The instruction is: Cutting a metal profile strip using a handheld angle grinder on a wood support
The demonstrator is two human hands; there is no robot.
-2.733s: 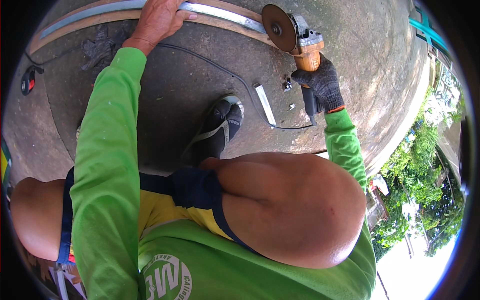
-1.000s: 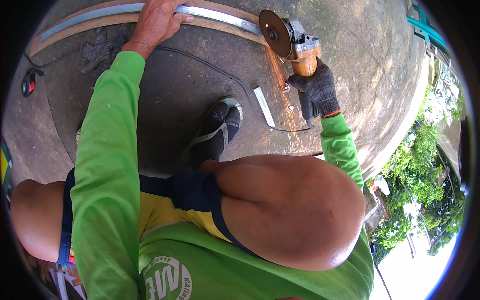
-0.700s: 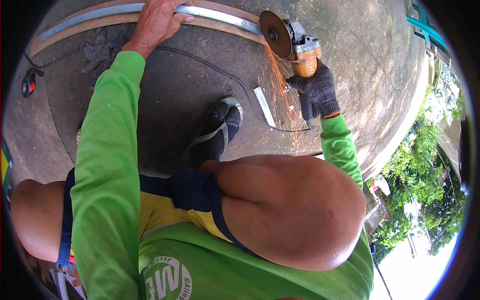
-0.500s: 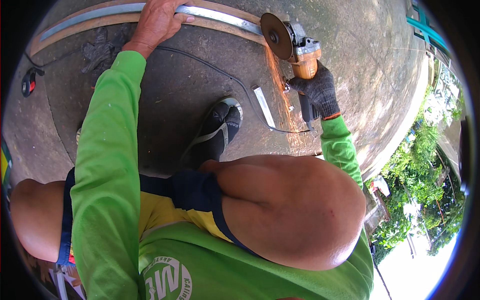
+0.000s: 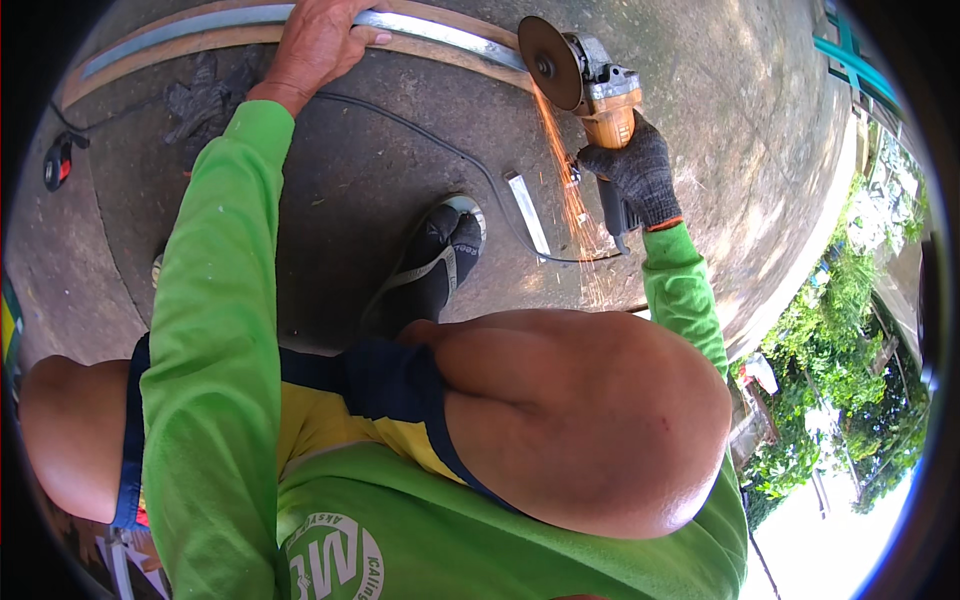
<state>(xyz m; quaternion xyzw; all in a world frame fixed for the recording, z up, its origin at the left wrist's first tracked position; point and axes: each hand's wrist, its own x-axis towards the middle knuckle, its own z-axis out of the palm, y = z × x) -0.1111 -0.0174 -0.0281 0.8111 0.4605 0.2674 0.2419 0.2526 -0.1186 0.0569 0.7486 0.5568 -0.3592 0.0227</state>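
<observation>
My bare left hand (image 5: pixel 318 48) is closed over a long silver metal bar (image 5: pixel 445 36), which lies along a wooden board (image 5: pixel 170 55) at the far side. In my gloved right hand (image 5: pixel 640 172) is an angle grinder (image 5: pixel 608 112), gripped by its body. The brown cutting disc (image 5: pixel 548 63) meets the bar near its right end. Orange sparks (image 5: pixel 560 160) stream from there toward me. What lies behind the disc is hidden.
A black power cord (image 5: pixel 430 138) curves over the concrete. A short metal offcut (image 5: pixel 528 213) lies near my sandalled foot (image 5: pixel 445 235). At the left are a dark crumpled glove (image 5: pixel 205 98) and a red-black tape measure (image 5: pixel 58 163). Greenery fills the right edge.
The grinder has shifted very slightly toward the left and away from me. Sparks still fly, in a somewhat narrower stream. My left hand stays almost in place on the bar.
</observation>
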